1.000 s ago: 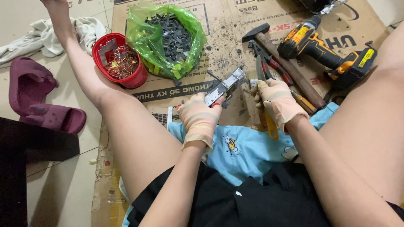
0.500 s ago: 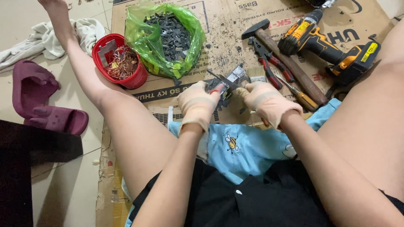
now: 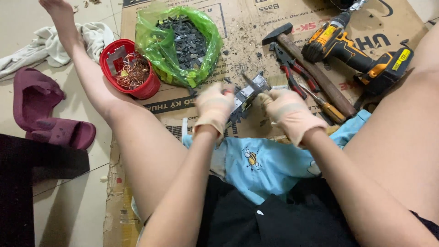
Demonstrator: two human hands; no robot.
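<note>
Both my hands wear thin beige gloves and are blurred by motion. My left hand (image 3: 214,107) grips the near end of a small grey metal part (image 3: 247,93) held over the flattened cardboard (image 3: 238,41). My right hand (image 3: 287,112) is closed on the part's other side, beside a thin dark tool tip that I cannot make out clearly. A light blue cloth (image 3: 256,158) with a bee print lies on my lap just under the hands. I sit on the floor with my legs spread.
A red tub of copper wire (image 3: 130,68) and a green plastic bag of dark scrap (image 3: 183,43) stand ahead left. A hammer (image 3: 311,66), red-handled pliers (image 3: 297,73), a screwdriver (image 3: 327,107) and a yellow-black cordless drill (image 3: 356,50) lie ahead right. Maroon slippers (image 3: 43,112) lie at left.
The view has shifted slightly and both hands, still on the metal part, have moved a little down and toward me; the hands are now motion-blurred.
</note>
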